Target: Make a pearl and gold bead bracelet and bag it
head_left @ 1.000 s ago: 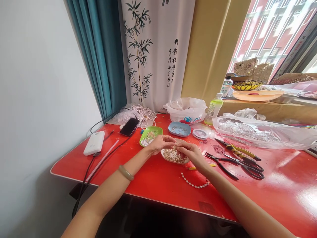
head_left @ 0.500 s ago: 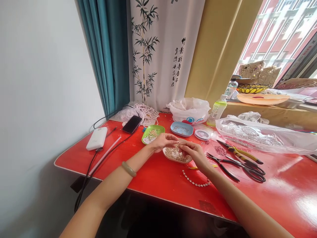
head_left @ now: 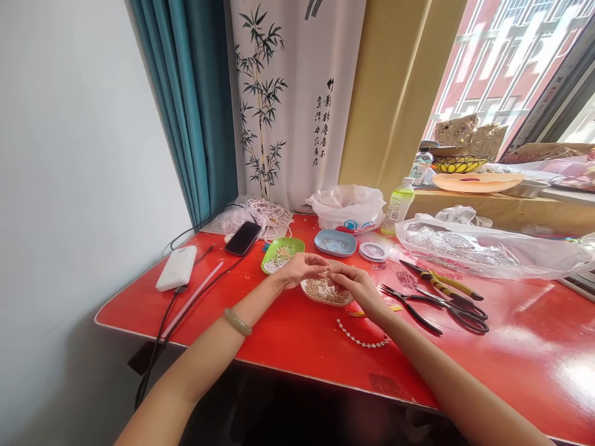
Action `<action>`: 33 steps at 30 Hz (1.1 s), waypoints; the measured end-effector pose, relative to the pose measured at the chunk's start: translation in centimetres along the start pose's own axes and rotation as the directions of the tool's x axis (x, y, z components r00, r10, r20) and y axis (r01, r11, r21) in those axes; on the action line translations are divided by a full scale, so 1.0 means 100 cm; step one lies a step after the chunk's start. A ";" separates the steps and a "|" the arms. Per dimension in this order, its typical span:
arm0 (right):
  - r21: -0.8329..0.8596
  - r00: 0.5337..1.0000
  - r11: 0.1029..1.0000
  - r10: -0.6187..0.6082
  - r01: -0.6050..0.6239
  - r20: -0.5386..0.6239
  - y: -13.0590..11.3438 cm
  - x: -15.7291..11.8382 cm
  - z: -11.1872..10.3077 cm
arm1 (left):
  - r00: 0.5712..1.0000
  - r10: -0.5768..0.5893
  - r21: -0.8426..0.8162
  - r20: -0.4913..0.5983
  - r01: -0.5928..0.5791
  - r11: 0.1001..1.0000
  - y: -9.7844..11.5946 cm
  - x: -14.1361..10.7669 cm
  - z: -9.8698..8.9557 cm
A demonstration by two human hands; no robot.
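Swinging a little to its right, the head view is carrying everything on the red table (head_left: 288, 337) leftward, while both hands are staying over the pale dish (head_left: 324, 302). Left hand (head_left: 297, 271) and right hand (head_left: 356, 286) are each pinching, thumb against forefinger, their fingertips nearly meeting; whatever they are gripping is too small to tell. Gold beads (head_left: 337, 297) are lying in the dish, which is sitting between the table's front and back edges. Toward the back edge, a green tray (head_left: 300, 243) and a blue tray (head_left: 335, 253) are holding small pieces. Nearer the front edge, a beaded strand (head_left: 360, 342) is curving beside the right forearm. Black pliers (head_left: 416, 311) and scissors (head_left: 467, 316) are lying to the right of the dish.
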State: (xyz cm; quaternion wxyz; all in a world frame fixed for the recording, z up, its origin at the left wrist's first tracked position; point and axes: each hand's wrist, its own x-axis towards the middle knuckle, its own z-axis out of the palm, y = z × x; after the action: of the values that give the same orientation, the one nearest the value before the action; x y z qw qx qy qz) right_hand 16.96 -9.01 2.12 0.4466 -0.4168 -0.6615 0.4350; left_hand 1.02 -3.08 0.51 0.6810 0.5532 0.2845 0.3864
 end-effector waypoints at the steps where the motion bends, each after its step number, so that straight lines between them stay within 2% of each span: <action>1: -0.003 1.000 1.000 0.003 -0.003 -0.003 0.000 0.000 0.000 | 1.000 -0.001 0.001 -0.001 0.001 1.000 -0.001 0.000 0.000; 13: -0.013 1.000 1.000 0.004 -0.003 0.011 0.010 0.008 -0.003 | 0.998 0.027 0.079 -0.049 -0.023 0.997 -0.001 0.001 0.003; 18: 0.014 0.999 1.000 0.024 -0.024 0.025 0.007 0.006 -0.004 | 0.994 0.066 0.093 -0.092 -0.058 0.994 0.000 -0.001 0.003; 33: 0.081 0.997 0.994 0.072 -0.073 0.010 0.003 0.003 -0.007 | 0.990 0.109 0.165 -0.092 -0.093 0.982 0.001 -0.003 0.003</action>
State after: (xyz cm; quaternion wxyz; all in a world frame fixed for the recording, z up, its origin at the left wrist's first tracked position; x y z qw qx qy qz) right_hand 17.58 -8.48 2.07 0.4446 -0.4206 -0.6293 0.4789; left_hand 1.11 -3.49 0.72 0.5987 0.5995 0.3200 0.4239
